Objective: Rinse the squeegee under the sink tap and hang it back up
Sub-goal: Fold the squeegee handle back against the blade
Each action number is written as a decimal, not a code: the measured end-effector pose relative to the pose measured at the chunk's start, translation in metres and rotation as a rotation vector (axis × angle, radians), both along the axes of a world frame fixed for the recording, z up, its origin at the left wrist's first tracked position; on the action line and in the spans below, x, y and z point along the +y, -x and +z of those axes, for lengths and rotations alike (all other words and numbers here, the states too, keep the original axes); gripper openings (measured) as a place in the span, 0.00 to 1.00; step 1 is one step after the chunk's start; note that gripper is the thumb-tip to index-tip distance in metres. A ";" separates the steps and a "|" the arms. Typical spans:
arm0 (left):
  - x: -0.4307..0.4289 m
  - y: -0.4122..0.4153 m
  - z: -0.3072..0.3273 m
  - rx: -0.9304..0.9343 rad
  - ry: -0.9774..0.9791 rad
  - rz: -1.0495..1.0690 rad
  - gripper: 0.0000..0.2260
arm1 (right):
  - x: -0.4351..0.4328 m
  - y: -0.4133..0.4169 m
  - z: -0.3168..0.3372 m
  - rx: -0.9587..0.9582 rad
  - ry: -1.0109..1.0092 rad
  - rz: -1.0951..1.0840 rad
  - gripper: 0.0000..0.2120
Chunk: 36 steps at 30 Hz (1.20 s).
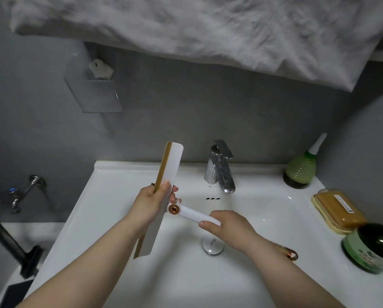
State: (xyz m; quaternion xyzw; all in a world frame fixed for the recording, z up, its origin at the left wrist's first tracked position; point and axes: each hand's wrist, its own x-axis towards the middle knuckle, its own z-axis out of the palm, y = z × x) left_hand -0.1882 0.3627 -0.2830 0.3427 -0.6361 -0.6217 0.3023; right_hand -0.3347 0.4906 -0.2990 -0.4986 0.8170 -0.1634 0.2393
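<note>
Grey-walled bathroom, white sink (106, 203) | tap (219, 170) at 12 o'clock | left hand (152, 203) gripping squeegee (172, 161) blade | right hand (230, 225) gripping handle (195, 213)

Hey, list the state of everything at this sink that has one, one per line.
White squeegee with gold trim: held in both hands, not hung.
Left hand: grips its blade.
Right hand: grips its handle.
Chrome sink tap: no water visibly running.
Green jar with dark lid: closed.
Green ribbed squeeze bottle: upright.
</note>
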 end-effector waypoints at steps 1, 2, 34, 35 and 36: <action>0.001 0.000 0.002 0.012 -0.008 0.008 0.17 | 0.000 -0.002 -0.001 -0.009 0.015 -0.010 0.14; 0.001 0.001 0.004 0.027 -0.020 0.021 0.17 | 0.000 -0.003 -0.002 -0.020 0.026 -0.022 0.14; -0.010 0.026 -0.001 0.622 -0.890 0.598 0.15 | -0.036 -0.013 0.002 -0.093 -0.072 0.080 0.15; -0.010 0.026 -0.001 0.622 -0.899 0.605 0.15 | -0.036 -0.013 0.001 -0.090 -0.077 0.097 0.17; -0.012 0.025 -0.003 0.621 -0.906 0.611 0.16 | -0.036 -0.013 0.001 -0.083 -0.085 0.112 0.18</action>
